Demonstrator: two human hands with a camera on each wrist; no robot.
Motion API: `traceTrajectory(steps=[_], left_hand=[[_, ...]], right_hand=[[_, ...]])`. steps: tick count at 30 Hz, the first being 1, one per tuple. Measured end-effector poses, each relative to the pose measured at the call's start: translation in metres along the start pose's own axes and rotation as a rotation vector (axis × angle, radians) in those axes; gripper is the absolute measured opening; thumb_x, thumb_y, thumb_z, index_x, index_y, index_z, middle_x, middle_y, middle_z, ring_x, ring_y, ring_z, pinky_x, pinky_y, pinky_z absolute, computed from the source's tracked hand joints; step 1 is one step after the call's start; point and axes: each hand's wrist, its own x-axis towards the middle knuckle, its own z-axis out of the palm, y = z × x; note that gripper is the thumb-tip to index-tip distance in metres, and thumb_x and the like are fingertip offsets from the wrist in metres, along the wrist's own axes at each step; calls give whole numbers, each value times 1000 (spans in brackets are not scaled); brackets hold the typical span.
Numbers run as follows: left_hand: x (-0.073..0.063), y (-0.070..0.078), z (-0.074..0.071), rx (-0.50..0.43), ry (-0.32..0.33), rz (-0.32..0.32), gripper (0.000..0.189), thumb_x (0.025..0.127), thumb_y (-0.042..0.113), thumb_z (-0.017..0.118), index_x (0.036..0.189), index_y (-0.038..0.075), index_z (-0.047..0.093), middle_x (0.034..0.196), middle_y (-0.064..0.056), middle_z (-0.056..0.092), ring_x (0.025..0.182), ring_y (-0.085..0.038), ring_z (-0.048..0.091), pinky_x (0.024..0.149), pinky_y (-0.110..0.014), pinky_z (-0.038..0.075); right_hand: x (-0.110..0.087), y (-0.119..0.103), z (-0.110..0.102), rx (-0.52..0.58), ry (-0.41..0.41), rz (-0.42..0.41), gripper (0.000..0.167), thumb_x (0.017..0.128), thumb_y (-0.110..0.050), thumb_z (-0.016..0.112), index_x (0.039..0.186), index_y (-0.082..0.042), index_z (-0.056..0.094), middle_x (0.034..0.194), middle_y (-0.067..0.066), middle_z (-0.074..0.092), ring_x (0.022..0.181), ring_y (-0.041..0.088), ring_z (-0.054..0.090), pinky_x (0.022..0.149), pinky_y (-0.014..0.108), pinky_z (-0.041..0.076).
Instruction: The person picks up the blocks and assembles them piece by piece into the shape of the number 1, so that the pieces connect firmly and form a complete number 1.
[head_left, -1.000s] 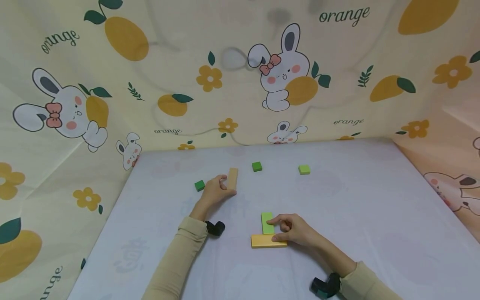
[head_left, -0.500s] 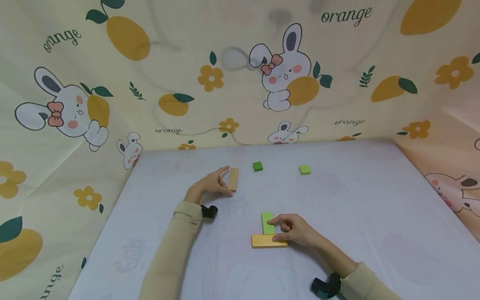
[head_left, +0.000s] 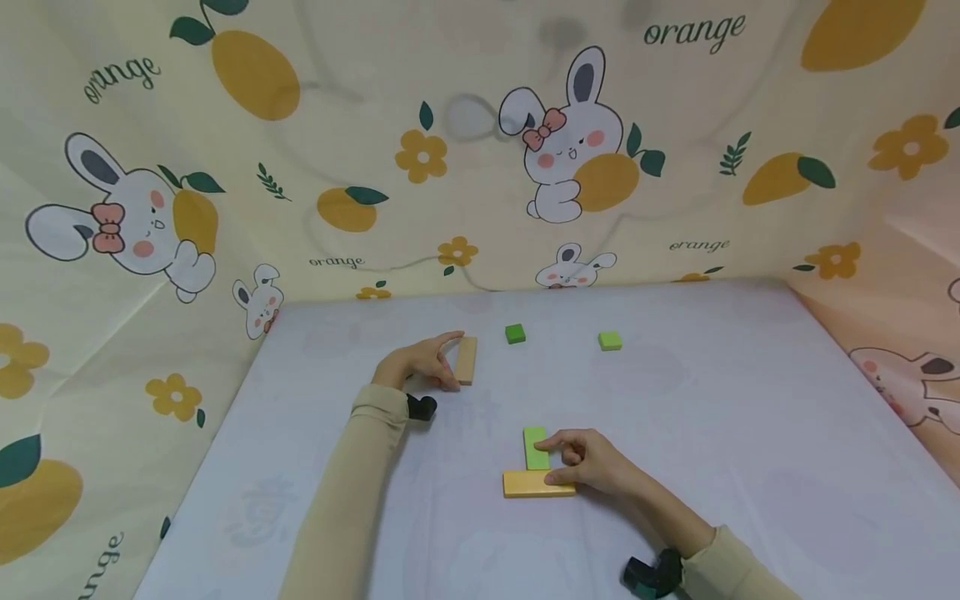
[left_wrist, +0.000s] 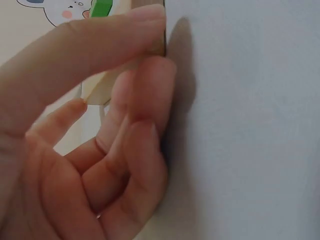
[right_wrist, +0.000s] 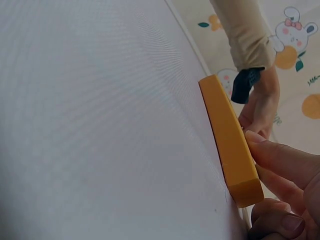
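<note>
In the head view, my left hand [head_left: 416, 362] holds a plain wooden block [head_left: 467, 360] by its two ends, thumb at the near end and index finger at the far one. The left wrist view shows its other fingers curled beside the block. My right hand [head_left: 592, 460] rests its index fingertip on a light green block [head_left: 534, 437] and its thumb on a yellow block [head_left: 523, 484]. Those two blocks form an upside-down T, the green one end-on against the yellow one's long side. In the right wrist view the thumb [right_wrist: 277, 157] lies against the yellow block.
Beyond the hands sit a small dark green block [head_left: 515, 333] and a small light green block [head_left: 610, 341]. The white tabletop [head_left: 720, 400] ends at a patterned cloth backdrop [head_left: 465, 192] behind and at both sides.
My left wrist has swung up and leftward while the fingers stay at the wooden block, and the small dark green block at far left is now covered. The right hand stays in place.
</note>
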Motion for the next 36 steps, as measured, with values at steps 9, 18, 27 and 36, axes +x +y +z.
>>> traceTrajectory(steps=[9,18,27,36], left_hand=[[-1,-2,2,-21,27,13,99,77,6,78,154,17,17,70,5,67,62,-5,57,64,-20,46],[-4,-10,6,15,94,85,95,74,11,81,151,16,25,72,4,58,67,-8,53,72,-21,43],[-11,-11,16,10,163,179,94,70,13,85,147,14,33,76,2,53,71,-10,50,77,-24,41],[-15,-7,31,-65,164,278,94,68,9,85,146,7,34,77,-1,48,71,-11,43,71,-24,40]], right_hand=[[1,-1,0,7,1,3,45,77,-13,79,116,4,65,61,-4,29,57,3,27,57,20,28],[0,0,-1,10,-1,-1,45,77,-14,79,116,4,65,61,-4,29,56,3,27,59,20,29],[1,0,-1,10,-3,-9,44,77,-12,79,115,6,65,60,-4,29,56,3,26,57,20,28],[0,-1,-1,3,-1,-18,44,77,-12,79,115,5,65,61,-4,29,56,2,26,58,20,28]])
